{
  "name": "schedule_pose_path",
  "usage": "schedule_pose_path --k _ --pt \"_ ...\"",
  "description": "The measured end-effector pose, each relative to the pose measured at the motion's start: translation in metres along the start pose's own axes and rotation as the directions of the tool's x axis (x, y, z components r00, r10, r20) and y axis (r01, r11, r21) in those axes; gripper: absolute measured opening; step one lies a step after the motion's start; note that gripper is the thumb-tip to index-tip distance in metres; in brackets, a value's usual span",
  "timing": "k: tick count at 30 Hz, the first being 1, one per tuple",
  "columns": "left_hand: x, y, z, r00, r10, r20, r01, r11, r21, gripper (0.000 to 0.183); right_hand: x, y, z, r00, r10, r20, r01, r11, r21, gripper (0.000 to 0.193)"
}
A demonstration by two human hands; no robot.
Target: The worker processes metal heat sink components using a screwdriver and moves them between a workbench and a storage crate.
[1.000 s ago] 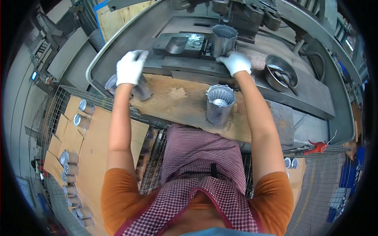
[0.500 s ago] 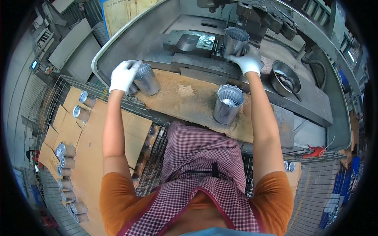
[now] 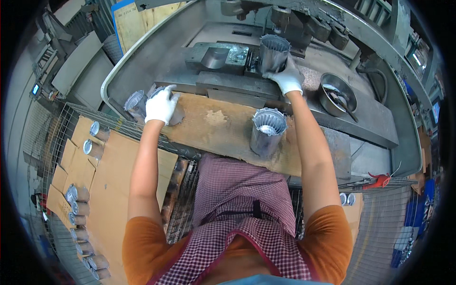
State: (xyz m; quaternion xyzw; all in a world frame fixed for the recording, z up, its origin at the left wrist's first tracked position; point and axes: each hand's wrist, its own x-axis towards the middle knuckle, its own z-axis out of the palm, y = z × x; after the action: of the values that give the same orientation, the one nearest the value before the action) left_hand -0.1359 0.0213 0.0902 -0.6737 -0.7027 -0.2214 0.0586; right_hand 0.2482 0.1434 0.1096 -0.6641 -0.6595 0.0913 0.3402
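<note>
My right hand, in a white glove, grips the lower right side of a grey finned metal cylinder standing upright at the machine fixture. Its thumb lies across the front; the other fingers are partly hidden. At the left end of the cardboard-covered ledge, my white-gloved left hand is closed over the top of a second finned cylinder, hiding most of it. Just left of that hand stands another finned cylinder. A further one sits upright on the cardboard, toward the right, touched by neither hand.
A metal bowl with a dark-handled tool rests right of the fixture. Machine parts hang above it. On cardboard in the wire cage at lower left lie several finished-looking cylinders. A red-handled tool hangs at the right rim.
My left hand has shifted right and down, from between the two left cylinders onto the right one. My right hand stays at the fixture's cylinder, its fingers now closer around it. The view has shifted slightly.
</note>
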Motion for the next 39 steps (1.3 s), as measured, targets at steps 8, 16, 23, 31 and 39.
schedule_pose_path --k 8,16,23,31,39 --pt "0.002 0.025 -0.036 0.879 -0.431 0.203 0.466 0.866 -0.181 0.059 -0.018 -0.016 -0.008 0.992 0.127 -0.022 -0.128 0.937 -0.326 0.116" --pt "0.028 -0.016 -0.004 0.917 -0.198 0.347 0.2 0.979 0.03 0.061 -0.046 -0.019 -0.03 0.998 0.048 -0.041 -0.058 0.954 -0.294 0.107" --pt "0.042 0.011 -0.029 0.797 -0.105 0.595 0.536 -0.332 -0.776 0.029 -0.167 0.08 -0.109 0.925 0.006 -0.379 -0.053 0.992 -0.115 0.079" --pt "0.13 0.083 0.049 0.984 -0.052 0.173 0.176 0.073 -0.982 0.047 -0.24 0.217 -0.193 0.817 -0.115 -0.565 -0.231 0.832 -0.504 0.072" --pt "0.124 0.125 0.052 0.992 -0.026 0.123 0.044 0.989 -0.14 0.063 -0.237 0.202 -0.185 0.777 -0.264 -0.571 -0.115 0.833 -0.542 0.064"
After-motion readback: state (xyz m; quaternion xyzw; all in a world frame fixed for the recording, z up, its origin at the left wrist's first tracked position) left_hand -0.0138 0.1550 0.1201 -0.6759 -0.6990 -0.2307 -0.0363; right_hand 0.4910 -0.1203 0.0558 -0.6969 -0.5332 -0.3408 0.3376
